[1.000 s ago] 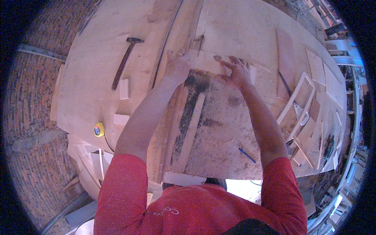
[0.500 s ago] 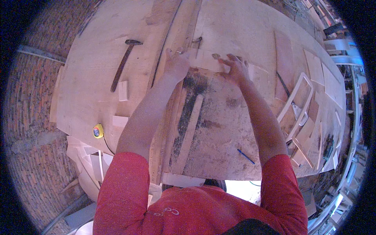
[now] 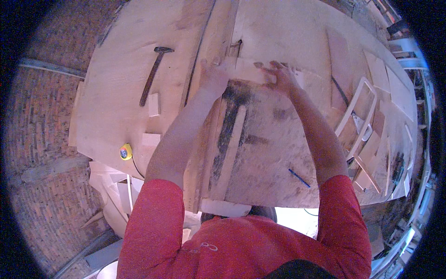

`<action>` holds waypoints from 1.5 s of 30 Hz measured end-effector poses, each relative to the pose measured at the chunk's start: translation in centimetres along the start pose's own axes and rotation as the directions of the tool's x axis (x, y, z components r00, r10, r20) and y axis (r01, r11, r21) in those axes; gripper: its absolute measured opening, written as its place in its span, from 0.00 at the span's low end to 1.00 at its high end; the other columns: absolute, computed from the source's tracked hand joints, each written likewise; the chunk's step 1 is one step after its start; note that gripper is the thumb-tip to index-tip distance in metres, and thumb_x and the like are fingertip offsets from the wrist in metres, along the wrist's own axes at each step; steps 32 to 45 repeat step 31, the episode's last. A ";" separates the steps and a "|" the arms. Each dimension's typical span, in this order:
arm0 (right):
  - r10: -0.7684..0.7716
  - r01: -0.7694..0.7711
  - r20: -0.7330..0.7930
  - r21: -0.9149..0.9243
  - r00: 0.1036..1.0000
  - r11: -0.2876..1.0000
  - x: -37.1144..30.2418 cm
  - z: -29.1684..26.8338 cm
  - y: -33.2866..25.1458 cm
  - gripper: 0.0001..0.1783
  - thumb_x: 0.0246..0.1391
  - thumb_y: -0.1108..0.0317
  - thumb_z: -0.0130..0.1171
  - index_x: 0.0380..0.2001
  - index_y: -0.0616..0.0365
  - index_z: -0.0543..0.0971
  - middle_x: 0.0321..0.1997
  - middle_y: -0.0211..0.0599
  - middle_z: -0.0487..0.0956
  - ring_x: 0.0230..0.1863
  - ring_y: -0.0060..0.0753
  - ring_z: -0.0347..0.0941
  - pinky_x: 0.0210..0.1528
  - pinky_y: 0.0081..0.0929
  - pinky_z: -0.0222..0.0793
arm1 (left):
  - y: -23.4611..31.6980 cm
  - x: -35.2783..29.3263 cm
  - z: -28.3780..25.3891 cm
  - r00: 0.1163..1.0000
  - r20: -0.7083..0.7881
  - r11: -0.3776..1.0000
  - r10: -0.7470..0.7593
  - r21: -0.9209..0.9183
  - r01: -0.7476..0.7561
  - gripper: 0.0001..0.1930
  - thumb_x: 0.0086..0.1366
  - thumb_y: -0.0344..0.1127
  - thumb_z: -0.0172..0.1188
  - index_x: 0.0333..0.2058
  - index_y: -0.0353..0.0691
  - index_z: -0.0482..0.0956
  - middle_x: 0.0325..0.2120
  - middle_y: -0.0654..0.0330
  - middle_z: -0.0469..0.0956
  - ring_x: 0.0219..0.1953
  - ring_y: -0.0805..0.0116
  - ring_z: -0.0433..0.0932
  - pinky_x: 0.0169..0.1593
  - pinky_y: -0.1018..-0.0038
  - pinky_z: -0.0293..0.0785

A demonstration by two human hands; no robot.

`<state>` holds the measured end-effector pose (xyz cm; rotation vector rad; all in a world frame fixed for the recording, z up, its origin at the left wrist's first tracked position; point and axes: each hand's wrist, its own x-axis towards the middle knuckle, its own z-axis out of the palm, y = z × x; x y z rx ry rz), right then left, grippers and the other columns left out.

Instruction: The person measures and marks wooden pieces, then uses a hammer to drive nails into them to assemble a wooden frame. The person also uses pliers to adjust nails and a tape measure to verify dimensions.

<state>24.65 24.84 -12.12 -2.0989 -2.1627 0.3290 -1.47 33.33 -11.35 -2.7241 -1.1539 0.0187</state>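
A pale, flat wooden piece [image 3: 246,70] lies across the darker board at the far middle of the work table. My left hand [image 3: 215,78] is at its left end, by the long wooden strip [image 3: 218,35], with fingers bent and partly blurred. At the right end, my right hand [image 3: 282,78] spans the piece, fingertips toward the far edge and thumb on the near side. Both hands appear to hold the piece. Just beyond it a thin dark metal piece [image 3: 238,45] stands out. The stained board [image 3: 274,135] stretches between my forearms.
To the left lie a hammer [image 3: 154,74], small wooden blocks [image 3: 154,104] and a yellow tape measure [image 3: 126,152]. A blue pen [image 3: 299,178] rests near the front right. White frame pieces [image 3: 357,116] and wood offcuts [image 3: 367,167] are heaped at the right edge.
The whole view has shifted slightly, so the table's things sit a little further right. Both hands stay at the pale wooden piece with little visible movement.
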 end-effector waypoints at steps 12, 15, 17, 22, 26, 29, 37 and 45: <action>0.056 -0.063 0.070 0.093 0.996 0.994 -8.2 -0.5 -6.4 0.39 0.44 0.43 0.73 0.63 0.30 0.76 0.74 0.40 0.62 0.75 0.56 0.53 0.71 0.77 0.41 | 1.6 -9.6 -0.7 0.997 0.024 0.976 -0.080 -0.201 0.083 0.12 0.63 0.34 0.57 0.43 0.45 0.84 0.49 0.61 0.78 0.64 0.57 0.66 0.64 0.34 0.53; 0.049 -0.059 0.093 0.102 0.994 0.993 -9.9 -1.1 -6.7 0.42 0.44 0.43 0.72 0.64 0.34 0.74 0.74 0.41 0.63 0.74 0.57 0.54 0.72 0.73 0.42 | 2.5 -11.9 -1.9 0.996 0.086 0.998 -0.032 -0.049 0.036 0.12 0.61 0.35 0.59 0.43 0.46 0.84 0.48 0.62 0.79 0.63 0.58 0.67 0.62 0.37 0.53; 0.073 -0.080 0.050 0.135 0.996 0.988 -10.6 -0.3 -6.0 0.44 0.44 0.43 0.72 0.66 0.39 0.72 0.73 0.42 0.63 0.74 0.57 0.55 0.72 0.69 0.44 | 2.8 -13.9 -1.9 0.994 -0.086 0.985 -0.064 -0.163 0.049 0.11 0.61 0.36 0.60 0.41 0.46 0.84 0.47 0.63 0.79 0.61 0.59 0.68 0.60 0.38 0.52; 0.157 -0.160 0.044 0.077 0.987 0.984 -9.7 1.6 -3.2 0.48 0.43 0.42 0.73 0.66 0.48 0.70 0.74 0.42 0.62 0.74 0.56 0.54 0.74 0.61 0.45 | 2.7 -17.5 -7.5 0.913 -0.180 0.847 -0.367 -0.470 0.248 0.07 0.59 0.36 0.66 0.35 0.43 0.82 0.39 0.62 0.80 0.50 0.61 0.75 0.57 0.50 0.60; 0.220 -0.224 0.080 0.054 0.972 0.973 -10.0 0.0 -5.0 0.50 0.41 0.41 0.74 0.66 0.47 0.69 0.74 0.38 0.63 0.75 0.55 0.53 0.74 0.61 0.45 | 2.1 -19.9 -15.7 0.735 -0.250 0.533 -0.630 -0.828 0.175 0.09 0.55 0.28 0.71 0.29 0.40 0.77 0.29 0.62 0.75 0.33 0.69 0.75 0.42 0.72 0.70; 0.213 -0.214 0.013 0.085 0.977 0.973 -10.5 2.0 -3.5 0.51 0.41 0.41 0.74 0.67 0.47 0.68 0.74 0.35 0.64 0.75 0.54 0.53 0.74 0.60 0.45 | 2.8 -21.1 -22.9 0.804 -0.173 0.166 -0.569 -0.982 -0.093 0.09 0.53 0.23 0.70 0.29 0.38 0.78 0.29 0.62 0.74 0.32 0.71 0.73 0.39 0.74 0.69; 0.200 -0.200 0.016 0.086 0.980 0.976 -10.3 2.7 -3.1 0.52 0.41 0.40 0.74 0.68 0.46 0.68 0.74 0.34 0.64 0.76 0.53 0.53 0.74 0.59 0.44 | 2.7 -22.4 -25.5 0.824 -0.154 0.025 -0.545 -0.986 -0.168 0.09 0.52 0.20 0.70 0.29 0.38 0.78 0.29 0.61 0.74 0.33 0.70 0.73 0.40 0.73 0.69; 0.200 -0.200 0.016 0.086 0.980 0.976 -10.3 2.7 -3.1 0.52 0.41 0.40 0.74 0.68 0.46 0.68 0.74 0.34 0.64 0.76 0.53 0.53 0.74 0.59 0.44 | 2.7 -22.4 -25.5 0.824 -0.154 0.025 -0.545 -0.986 -0.168 0.09 0.52 0.20 0.70 0.29 0.38 0.78 0.29 0.61 0.74 0.33 0.70 0.73 0.40 0.73 0.69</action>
